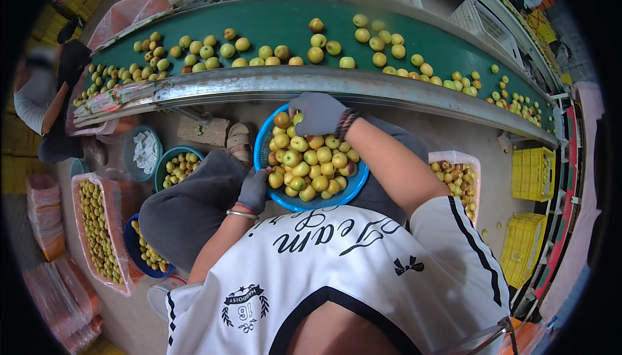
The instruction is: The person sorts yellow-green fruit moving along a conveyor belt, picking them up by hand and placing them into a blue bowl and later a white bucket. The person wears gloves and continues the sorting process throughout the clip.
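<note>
A blue plastic basket (360, 186) full of yellow-green and reddish round fruits (311, 160) rests on my lap, just below the conveyor's metal edge. My gloved left hand (253, 191) is at the basket's left rim, its fingers bent over the edge; the thumb side touches the rim. My gloved right hand (318, 114) reaches over the basket's top rim with its fingers around a green fruit (297, 117). Past the rim, the green conveyor belt (272, 20) carries many similar fruits, some loose and some bunched along the near rail.
The metal conveyor rail (272, 79) crosses in front of me. At left stand a teal basin of fruit (159, 180), a basin of white pieces (127, 153) and a lined crate (116, 238). Another lined crate (477, 175) and yellow crates (522, 253) are right. A co-worker (41, 92) sits far left.
</note>
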Action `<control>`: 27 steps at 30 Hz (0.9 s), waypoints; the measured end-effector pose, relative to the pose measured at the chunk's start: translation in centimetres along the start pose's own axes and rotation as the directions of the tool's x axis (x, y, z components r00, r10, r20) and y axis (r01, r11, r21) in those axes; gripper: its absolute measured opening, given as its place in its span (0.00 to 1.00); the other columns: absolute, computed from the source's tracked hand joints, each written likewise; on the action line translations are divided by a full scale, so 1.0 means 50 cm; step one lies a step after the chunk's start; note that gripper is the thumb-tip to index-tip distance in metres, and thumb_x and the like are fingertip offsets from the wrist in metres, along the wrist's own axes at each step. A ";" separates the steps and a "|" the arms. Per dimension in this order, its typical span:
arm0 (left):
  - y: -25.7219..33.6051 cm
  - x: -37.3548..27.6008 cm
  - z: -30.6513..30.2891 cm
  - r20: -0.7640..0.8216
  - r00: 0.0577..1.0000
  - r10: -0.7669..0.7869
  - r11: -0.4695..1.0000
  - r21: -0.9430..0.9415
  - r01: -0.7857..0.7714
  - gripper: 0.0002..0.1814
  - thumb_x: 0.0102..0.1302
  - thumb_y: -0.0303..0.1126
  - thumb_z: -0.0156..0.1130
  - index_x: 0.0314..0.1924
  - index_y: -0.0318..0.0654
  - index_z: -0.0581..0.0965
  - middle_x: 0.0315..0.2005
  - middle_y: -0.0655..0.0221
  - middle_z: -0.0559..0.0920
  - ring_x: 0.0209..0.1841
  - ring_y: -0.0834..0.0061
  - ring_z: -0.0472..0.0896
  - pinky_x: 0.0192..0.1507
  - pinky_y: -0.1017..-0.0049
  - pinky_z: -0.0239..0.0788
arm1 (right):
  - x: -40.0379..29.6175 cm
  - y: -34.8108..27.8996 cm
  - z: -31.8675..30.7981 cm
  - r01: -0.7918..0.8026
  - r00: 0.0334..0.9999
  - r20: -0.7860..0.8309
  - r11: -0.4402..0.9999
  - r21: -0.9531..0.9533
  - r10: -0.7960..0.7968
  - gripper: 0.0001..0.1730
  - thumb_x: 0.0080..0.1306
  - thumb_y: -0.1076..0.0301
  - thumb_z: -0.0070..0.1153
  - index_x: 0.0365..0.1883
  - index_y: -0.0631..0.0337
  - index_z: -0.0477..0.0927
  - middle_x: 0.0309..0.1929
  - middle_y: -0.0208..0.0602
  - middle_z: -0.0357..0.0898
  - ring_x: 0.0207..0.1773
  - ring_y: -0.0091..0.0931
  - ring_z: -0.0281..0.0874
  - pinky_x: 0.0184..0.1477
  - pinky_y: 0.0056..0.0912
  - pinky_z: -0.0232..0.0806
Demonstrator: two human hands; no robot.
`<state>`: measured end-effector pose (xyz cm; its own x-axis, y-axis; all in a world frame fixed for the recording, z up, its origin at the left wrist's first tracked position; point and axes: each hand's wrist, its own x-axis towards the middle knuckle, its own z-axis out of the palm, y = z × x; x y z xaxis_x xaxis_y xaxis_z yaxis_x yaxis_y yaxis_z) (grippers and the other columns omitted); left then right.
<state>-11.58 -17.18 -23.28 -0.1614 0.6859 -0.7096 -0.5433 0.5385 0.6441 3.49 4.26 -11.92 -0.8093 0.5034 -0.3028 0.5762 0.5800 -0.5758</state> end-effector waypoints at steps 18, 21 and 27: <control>0.049 -0.066 0.027 0.092 0.996 0.005 0.972 0.234 -0.027 0.28 0.53 0.19 0.49 0.58 0.35 0.67 0.43 0.63 0.76 0.41 0.68 0.76 0.42 0.74 0.72 | -0.127 0.189 -0.121 -0.235 0.613 -0.774 0.972 0.013 0.158 0.21 0.58 0.65 0.62 0.50 0.57 0.76 0.45 0.41 0.79 0.49 0.37 0.76 0.51 0.39 0.68; 0.030 -0.061 0.029 0.124 0.992 0.018 0.993 0.110 -0.032 0.30 0.52 0.19 0.49 0.59 0.35 0.66 0.45 0.62 0.76 0.43 0.68 0.76 0.42 0.74 0.72 | -0.152 0.200 -0.104 -0.207 0.490 -0.865 0.978 0.004 0.107 0.21 0.58 0.65 0.61 0.51 0.56 0.76 0.47 0.41 0.79 0.52 0.38 0.74 0.55 0.40 0.66; -0.030 -0.035 -0.005 0.252 0.949 0.189 0.981 -0.007 -0.194 0.23 0.50 0.20 0.50 0.50 0.39 0.70 0.39 0.67 0.76 0.43 0.69 0.76 0.42 0.72 0.72 | -0.281 0.195 0.011 -0.203 0.380 -0.896 0.965 0.163 0.232 0.19 0.57 0.71 0.60 0.49 0.56 0.77 0.50 0.41 0.77 0.57 0.38 0.72 0.59 0.39 0.63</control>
<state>-10.69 -19.29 -23.08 -0.0481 0.8763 -0.4793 -0.5078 0.3918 0.7672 20.41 2.49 -13.73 -0.0717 0.8991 0.4318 0.7023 0.3529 -0.6183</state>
